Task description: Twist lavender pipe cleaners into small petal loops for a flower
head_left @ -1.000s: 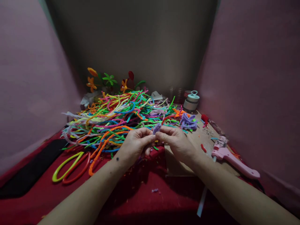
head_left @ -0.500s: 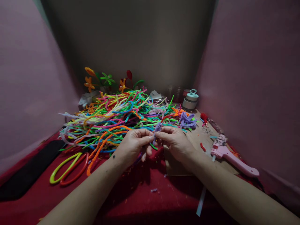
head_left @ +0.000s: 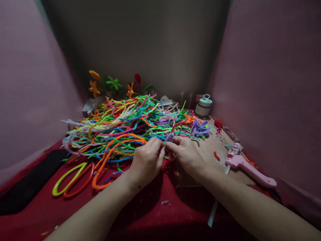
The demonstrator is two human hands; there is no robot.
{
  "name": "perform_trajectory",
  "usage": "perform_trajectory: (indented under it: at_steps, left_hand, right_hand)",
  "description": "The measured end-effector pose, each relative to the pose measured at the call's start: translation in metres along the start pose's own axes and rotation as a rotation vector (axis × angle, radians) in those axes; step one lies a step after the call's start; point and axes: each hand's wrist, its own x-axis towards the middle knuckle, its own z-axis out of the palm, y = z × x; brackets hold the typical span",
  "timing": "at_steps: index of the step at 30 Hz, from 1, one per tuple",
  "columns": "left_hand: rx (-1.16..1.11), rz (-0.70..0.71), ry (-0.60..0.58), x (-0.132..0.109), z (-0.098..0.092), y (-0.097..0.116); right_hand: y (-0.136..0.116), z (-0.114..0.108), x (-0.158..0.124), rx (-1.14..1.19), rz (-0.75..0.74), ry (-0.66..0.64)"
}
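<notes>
A small purple pipe cleaner piece (head_left: 170,137), bent into a petal-like loop, shows between my hands at the centre. My right hand (head_left: 184,152) pinches it between thumb and forefinger. Right beside it, my left hand (head_left: 149,155) is closed, the back of the hand turned up; its fingertips meet the lower end of the purple piece, though what lies inside them is mostly hidden. Behind both hands spreads a big heap of coloured pipe cleaners (head_left: 125,124). A bundle of purple loops (head_left: 200,128) lies beyond my right hand.
At right, a pink glue gun (head_left: 250,170) rests on a cardboard sheet (head_left: 210,150), its clear glue stick poking toward me. Scissors with yellow and red handles (head_left: 67,190) lie left. A lidded jar (head_left: 203,106) and pipe cleaner flowers (head_left: 114,83) stand at the back. Red cloth (head_left: 140,214) covers the table.
My left hand has rolled over, from a thumb-up pinch to a closed grip with its back up. The purple piece sits slightly lower, still in my right fingers.
</notes>
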Motion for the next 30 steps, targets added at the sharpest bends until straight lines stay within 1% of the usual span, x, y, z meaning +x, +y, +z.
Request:
perform_trajectory:
  at_steps: [2,4,5,6,9,11,13,15,17,19,23,30]
  left_hand:
    - [0.06,0.072,0.015,-0.003,0.003,-0.001]
    - [0.027,0.065,0.014,-0.003,0.002,-0.002]
    - [-0.029,0.032,0.009,-0.001,0.001,-0.002]
    - [-0.107,-0.025,0.001,0.001,-0.001,-0.002]
    - [-0.422,-0.26,-0.026,0.01,-0.011,0.0]
    - [-0.63,-0.389,-0.067,0.015,-0.018,0.001]
    - [-0.784,-0.471,-0.143,0.018,-0.022,0.003]
    - [-0.879,-0.527,-0.221,0.018,-0.023,0.003]
    - [-0.941,-0.561,-0.256,0.017,-0.022,0.001]
    - [-0.988,-0.577,-0.266,0.016,-0.022,-0.001]
    - [-1.034,-0.591,-0.301,0.016,-0.023,-0.005]
    - [-1.055,-0.587,-0.27,0.016,-0.021,0.0]
  right_hand:
    - [-0.001,0.0,0.001,0.002,0.006,-0.018]
    - [-0.003,-0.001,0.002,0.005,0.013,-0.041]
    - [-0.004,-0.002,0.002,0.001,0.019,-0.052]
    - [-0.005,-0.003,0.002,-0.006,0.025,-0.067]
    - [-0.009,-0.005,0.001,-0.025,0.053,-0.114]
    - [-0.012,-0.005,0.0,-0.03,0.082,-0.148]
    - [-0.014,-0.004,-0.003,-0.028,0.108,-0.182]
    - [-0.014,-0.004,-0.004,-0.011,0.115,-0.212]
    - [-0.014,-0.004,-0.005,0.017,0.112,-0.237]
    - [-0.013,-0.004,-0.006,0.041,0.109,-0.256]
    - [-0.013,-0.007,-0.005,0.063,0.117,-0.281]
    - [-0.006,-0.009,-0.002,0.17,0.183,-0.355]
